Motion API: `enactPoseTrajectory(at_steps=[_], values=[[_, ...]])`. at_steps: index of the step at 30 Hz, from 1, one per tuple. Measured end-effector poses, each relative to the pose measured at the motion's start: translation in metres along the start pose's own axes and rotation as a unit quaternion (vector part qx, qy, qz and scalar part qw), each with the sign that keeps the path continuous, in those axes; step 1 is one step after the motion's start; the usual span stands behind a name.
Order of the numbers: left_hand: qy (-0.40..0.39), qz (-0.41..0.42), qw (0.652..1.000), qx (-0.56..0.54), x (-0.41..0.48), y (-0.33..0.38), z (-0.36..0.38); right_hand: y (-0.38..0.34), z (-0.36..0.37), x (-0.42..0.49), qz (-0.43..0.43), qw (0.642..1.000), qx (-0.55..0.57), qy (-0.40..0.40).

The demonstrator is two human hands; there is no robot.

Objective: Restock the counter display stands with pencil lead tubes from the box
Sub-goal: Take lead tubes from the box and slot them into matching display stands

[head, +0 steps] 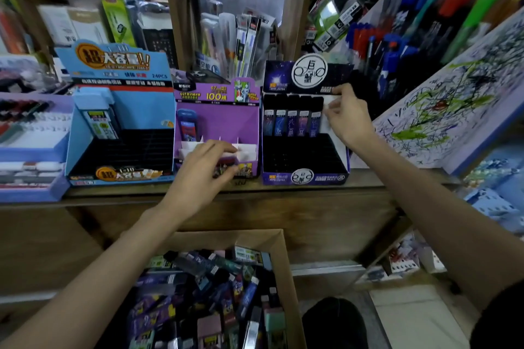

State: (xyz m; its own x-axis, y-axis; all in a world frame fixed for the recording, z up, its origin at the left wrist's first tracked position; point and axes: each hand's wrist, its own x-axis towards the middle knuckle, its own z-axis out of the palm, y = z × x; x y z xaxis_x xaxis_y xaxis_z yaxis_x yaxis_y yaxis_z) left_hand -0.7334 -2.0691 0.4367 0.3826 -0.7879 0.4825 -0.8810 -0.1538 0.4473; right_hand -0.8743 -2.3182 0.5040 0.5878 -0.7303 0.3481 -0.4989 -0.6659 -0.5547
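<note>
A cardboard box [279,252] full of mixed pencil lead tubes [221,286] sits below the wooden counter. Three display stands line the counter. The blue stand [85,150] holds one tube at its back left. The purple stand [218,122] holds one tube at its left. The dark blue stand [306,177] has a back row of several tubes [292,122]. My left hand [198,176] curls over the purple stand's front wall with something dark, apparently a tube, between fingers and thumb. My right hand [347,116] pinches at the right end of that back row; what it holds is hidden.
A lilac tray of pens [31,133] stands at the left end of the counter. A scribbled test board [442,110] leans at the right. Racks of pens and packaged stationery [241,37] fill the shelves behind the stands.
</note>
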Motion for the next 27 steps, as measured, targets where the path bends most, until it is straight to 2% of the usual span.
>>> enactPoseTrajectory(at_steps=[2,5,7,10,13,18,21,24,27], values=[[-0.014,0.006,0.999,-0.035,-0.017,0.004,-0.009,-0.004,-0.004,-0.018,-0.038,0.999,-0.015,-0.008],[-0.082,-0.002,0.994,-0.074,-0.051,0.003,-0.014,-0.014,-0.007,-0.057,-0.093,0.993,0.044,-0.062],[-0.127,-0.035,0.989,-0.070,-0.080,-0.004,-0.009,-0.018,-0.001,-0.091,-0.106,0.981,0.086,-0.137],[-0.203,-0.130,0.968,-0.074,-0.127,-0.022,0.009,-0.013,0.027,-0.139,-0.109,0.958,0.078,-0.255],[-0.250,-0.199,0.944,-0.082,-0.176,-0.043,0.032,0.005,0.069,-0.178,-0.076,0.929,0.063,-0.356],[-0.256,-0.302,0.914,-0.090,-0.237,-0.075,0.056,0.035,0.146,-0.241,0.053,0.882,0.086,-0.460],[-0.252,-0.338,0.903,-0.084,-0.255,-0.090,0.069,0.045,0.187,-0.269,0.087,0.890,0.020,-0.448],[-0.233,-0.396,0.883,-0.091,-0.260,-0.096,0.081,0.046,0.213,-0.277,0.153,0.928,-0.035,-0.339],[-0.219,-0.421,0.873,-0.114,-0.256,-0.093,0.091,0.046,0.228,-0.271,0.199,0.938,-0.021,-0.285]])
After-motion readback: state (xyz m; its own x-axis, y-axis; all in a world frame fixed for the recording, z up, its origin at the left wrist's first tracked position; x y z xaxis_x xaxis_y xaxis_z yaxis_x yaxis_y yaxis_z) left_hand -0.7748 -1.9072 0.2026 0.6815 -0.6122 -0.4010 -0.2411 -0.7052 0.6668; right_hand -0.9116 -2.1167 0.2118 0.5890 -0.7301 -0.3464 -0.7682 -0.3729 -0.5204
